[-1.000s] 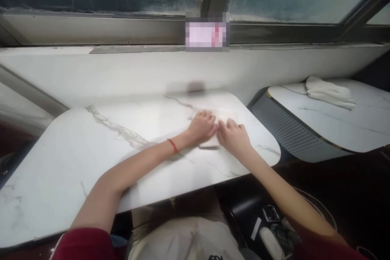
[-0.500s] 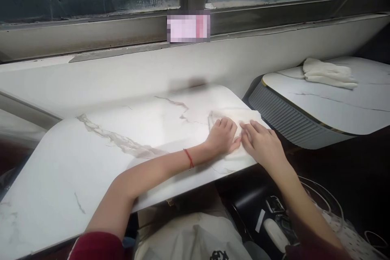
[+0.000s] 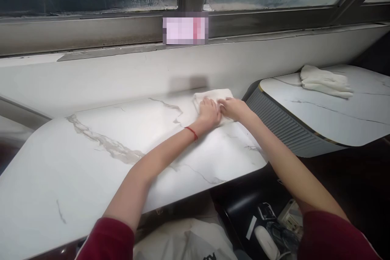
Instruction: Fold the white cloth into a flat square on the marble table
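Observation:
A folded white cloth (image 3: 226, 93) lies flat near the far right corner of the marble-patterned white table (image 3: 91, 178). My left hand (image 3: 209, 111) presses on the cloth's left part, its fingers curled onto the fabric, with a red string bracelet at the wrist. Beside it, almost touching, my right hand (image 3: 234, 108) grips the cloth's right part with bent fingers. Both palms face down and hide the middle of the cloth. Only the cloth's far and side edges show around the fingers.
To the right stands a second marble-patterned table (image 3: 332, 122) with ribbed sides, bearing another crumpled white cloth (image 3: 326, 81). A low wall and window frame (image 3: 258, 20) run behind. Below, a black surface (image 3: 234, 203) holds a white oval object (image 3: 266, 243) and small items.
Both hands and the cloth under them have moved away from me and leftward, from the table's right end toward its far edge. The right arm is stretched farther out.

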The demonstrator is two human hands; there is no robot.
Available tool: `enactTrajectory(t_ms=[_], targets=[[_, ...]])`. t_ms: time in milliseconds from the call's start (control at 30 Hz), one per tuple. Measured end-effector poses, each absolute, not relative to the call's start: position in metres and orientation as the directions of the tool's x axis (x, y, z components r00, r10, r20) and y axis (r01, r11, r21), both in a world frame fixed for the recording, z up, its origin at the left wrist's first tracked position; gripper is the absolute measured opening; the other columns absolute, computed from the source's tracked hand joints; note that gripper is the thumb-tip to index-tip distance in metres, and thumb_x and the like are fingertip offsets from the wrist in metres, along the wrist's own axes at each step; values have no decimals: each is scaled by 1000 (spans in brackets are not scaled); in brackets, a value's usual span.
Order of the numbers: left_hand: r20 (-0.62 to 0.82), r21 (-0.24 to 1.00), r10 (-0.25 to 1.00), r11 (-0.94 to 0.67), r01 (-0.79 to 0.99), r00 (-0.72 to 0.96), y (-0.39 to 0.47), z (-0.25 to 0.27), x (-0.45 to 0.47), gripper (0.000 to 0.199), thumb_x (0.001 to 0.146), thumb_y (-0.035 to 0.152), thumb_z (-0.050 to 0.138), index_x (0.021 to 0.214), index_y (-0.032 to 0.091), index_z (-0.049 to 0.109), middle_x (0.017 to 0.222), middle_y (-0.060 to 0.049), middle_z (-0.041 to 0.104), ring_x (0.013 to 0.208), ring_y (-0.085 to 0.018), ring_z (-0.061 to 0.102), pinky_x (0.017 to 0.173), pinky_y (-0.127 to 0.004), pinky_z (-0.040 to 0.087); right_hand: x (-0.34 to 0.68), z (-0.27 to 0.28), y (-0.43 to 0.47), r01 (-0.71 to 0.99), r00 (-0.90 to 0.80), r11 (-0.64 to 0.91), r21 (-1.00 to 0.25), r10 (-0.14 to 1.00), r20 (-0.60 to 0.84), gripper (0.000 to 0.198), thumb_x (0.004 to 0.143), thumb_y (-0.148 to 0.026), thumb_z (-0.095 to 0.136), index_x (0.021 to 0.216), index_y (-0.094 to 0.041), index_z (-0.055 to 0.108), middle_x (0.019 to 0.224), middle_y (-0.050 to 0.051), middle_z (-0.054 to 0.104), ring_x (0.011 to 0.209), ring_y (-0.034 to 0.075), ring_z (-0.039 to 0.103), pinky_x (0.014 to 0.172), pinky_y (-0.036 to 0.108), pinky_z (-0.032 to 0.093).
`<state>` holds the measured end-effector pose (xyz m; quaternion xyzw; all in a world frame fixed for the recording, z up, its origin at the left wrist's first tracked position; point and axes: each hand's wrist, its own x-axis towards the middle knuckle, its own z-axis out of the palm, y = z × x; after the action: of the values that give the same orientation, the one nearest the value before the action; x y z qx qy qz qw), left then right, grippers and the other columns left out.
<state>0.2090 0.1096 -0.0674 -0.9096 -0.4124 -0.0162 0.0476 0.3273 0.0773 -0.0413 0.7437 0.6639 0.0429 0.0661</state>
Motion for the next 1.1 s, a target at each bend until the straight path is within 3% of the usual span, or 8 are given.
enactTrajectory(t_ms=[133, 267, 467, 667, 800, 900, 1000, 1100], targets=[[97, -45, 814, -571, 820, 572, 144, -67, 209, 64, 103, 34, 33, 151, -7, 40, 156, -30, 44, 145, -37, 42, 113, -45, 34, 328, -39, 128, 994, 96, -92, 56, 994, -58, 51, 99, -21, 37, 145, -24, 58, 138, 13, 65, 116, 25, 65, 93, 33, 47], [158, -12, 820, -555, 832, 550, 169, -72, 205, 63, 101, 34, 33, 149, -7, 43, 149, -32, 51, 135, -39, 50, 109, -50, 35, 326, -41, 155, 999, 54, -53, 4, 998, -41, 52, 99, -22, 35, 147, -25, 57, 139, 12, 66, 119, 25, 63, 94, 34, 46], [169, 32, 833, -538, 842, 526, 177, -77, 207, 64, 100, 33, 34, 144, -12, 44, 145, -34, 52, 133, -40, 47, 109, -48, 34, 329, -50, 160, 999, 32, -31, 26, 999, -19, 53, 101, -23, 32, 150, -23, 54, 133, 16, 67, 113, 26, 63, 90, 34, 44], [154, 56, 829, -551, 833, 538, 172, -75, 202, 65, 101, 35, 31, 150, -7, 41, 152, -28, 47, 139, -36, 41, 115, -45, 29, 326, -63, 148, 999, -6, 2, 49, 996, 86, 56, 103, -20, 30, 157, -12, 42, 148, 25, 51, 125, 31, 53, 100, 40, 40], [153, 32, 811, -576, 817, 565, 161, -75, 191, 64, 101, 34, 31, 150, -7, 41, 152, -27, 47, 137, -38, 43, 112, -46, 32, 315, -61, 133, 998, 6, -12, 62, 996, 91, 56, 104, -21, 29, 157, -12, 43, 142, 25, 56, 123, 32, 54, 96, 38, 38], [204, -3, 752, -640, 768, 627, 142, -77, 170, 61, 100, 35, 34, 144, -5, 48, 146, -29, 52, 133, -39, 46, 107, -49, 35, 303, -59, 104, 991, -23, 10, 136, 995, 95, 53, 103, -22, 30, 151, -10, 50, 129, 26, 63, 111, 31, 59, 87, 36, 37], [253, -48, 592, -782, 621, 765, 110, -79, 136, 58, 99, 44, 40, 132, 1, 58, 132, -26, 60, 120, -37, 53, 102, -48, 38, 286, -65, 50, 972, -46, 14, 237, 990, 130, 48, 103, -25, 32, 137, -9, 62, 106, 23, 69, 95, 29, 61, 76, 34, 33], [259, -81, 438, -878, 471, 861, 62, -75, 105, 59, 96, 54, 43, 122, 5, 64, 120, -22, 64, 108, -35, 56, 94, -46, 41, 266, -73, -19, 945, -86, 13, 328, 973, 212, 46, 102, -24, 34, 135, -10, 64, 89, 17, 69, 82, 26, 61, 69, 32, 31]])
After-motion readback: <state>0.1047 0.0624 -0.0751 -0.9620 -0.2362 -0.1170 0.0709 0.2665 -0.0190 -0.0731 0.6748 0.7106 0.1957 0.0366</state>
